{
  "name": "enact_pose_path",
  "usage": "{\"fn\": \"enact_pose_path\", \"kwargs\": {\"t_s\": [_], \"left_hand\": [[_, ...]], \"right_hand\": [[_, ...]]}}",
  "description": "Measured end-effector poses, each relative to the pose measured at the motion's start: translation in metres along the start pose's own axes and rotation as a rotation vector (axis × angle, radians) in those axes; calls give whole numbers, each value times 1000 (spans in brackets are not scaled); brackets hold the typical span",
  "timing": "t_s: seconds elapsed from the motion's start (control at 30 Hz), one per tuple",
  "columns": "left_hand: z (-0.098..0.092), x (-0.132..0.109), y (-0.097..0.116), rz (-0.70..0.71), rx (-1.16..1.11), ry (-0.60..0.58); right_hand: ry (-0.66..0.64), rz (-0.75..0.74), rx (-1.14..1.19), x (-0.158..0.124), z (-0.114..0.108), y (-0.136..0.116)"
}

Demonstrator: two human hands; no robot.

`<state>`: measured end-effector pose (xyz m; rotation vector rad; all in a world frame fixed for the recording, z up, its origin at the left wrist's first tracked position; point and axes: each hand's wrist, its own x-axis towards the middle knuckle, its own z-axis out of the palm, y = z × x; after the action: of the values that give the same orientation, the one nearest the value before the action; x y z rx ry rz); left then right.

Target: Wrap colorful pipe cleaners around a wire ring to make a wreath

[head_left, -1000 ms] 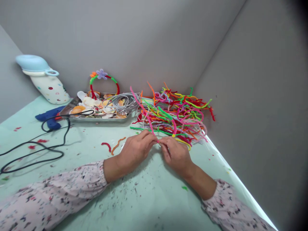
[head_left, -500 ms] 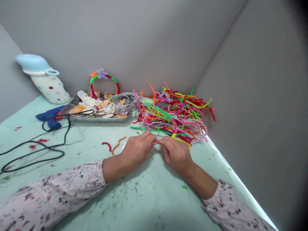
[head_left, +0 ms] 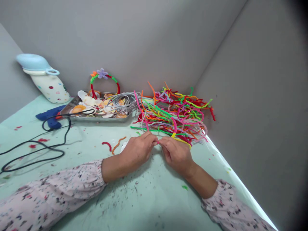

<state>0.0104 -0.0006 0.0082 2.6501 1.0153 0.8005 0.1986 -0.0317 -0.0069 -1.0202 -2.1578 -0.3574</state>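
My left hand (head_left: 137, 150) and my right hand (head_left: 176, 154) meet fingertip to fingertip on the pale green table (head_left: 149, 199), both pinched on a pink pipe cleaner (head_left: 141, 110). The pipe cleaner rises from the pinch and leans back to the left over the pile. A heap of pipe cleaners in many colours (head_left: 179, 112) lies just behind my hands, against the right wall. Part of what my fingers hold is hidden beneath them.
A metal tray (head_left: 79, 118) of shells and grey wire hoops sits at the back, with a decorated pipe-cleaner hoop (head_left: 104, 78) behind it. A blue glue gun (head_left: 49, 115) and its black cord (head_left: 36, 150) lie left. A white and blue jug (head_left: 45, 80) stands far left. Red and orange scraps (head_left: 113, 145) lie nearby.
The free end of the pink pipe cleaner has swung a little to the right and lower over the pile. My hands have stayed almost in place, still pinched together.
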Motion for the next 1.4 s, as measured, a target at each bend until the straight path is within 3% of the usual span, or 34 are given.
{"fn": "enact_pose_path", "kwargs": {"t_s": [0.27, 0.57, 0.7, 0.8, 0.9, 1.1, 1.2, 1.4], "left_hand": [[1, 0, 1, -16, -67, 66], [-2, 3, 2, -50, -47, -30], [-2, 2, 2, -34, -41, 25], [-2, 3, 1, -13, -7, 112], [-3, 4, 0, 1, 26, 194], [1, 0, -6, 109, 87, 209], [5, -3, -8, 148, 136, 163], [0, -3, -7, 131, 159, 88]], "right_hand": [[46, -16, -27, 0, -1, 1], [12, -21, -1, -2, 0, 3], [78, 0, 92, 1, -1, 0], [242, 148, 200, 1, -1, -3], [361, 404, 351, -1, 0, -5], [-27, 853, 1058, 0, 7, -2], [-85, 961, 1275, 2, 10, -1], [-115, 1048, 1400, 6, 8, -1]]}}
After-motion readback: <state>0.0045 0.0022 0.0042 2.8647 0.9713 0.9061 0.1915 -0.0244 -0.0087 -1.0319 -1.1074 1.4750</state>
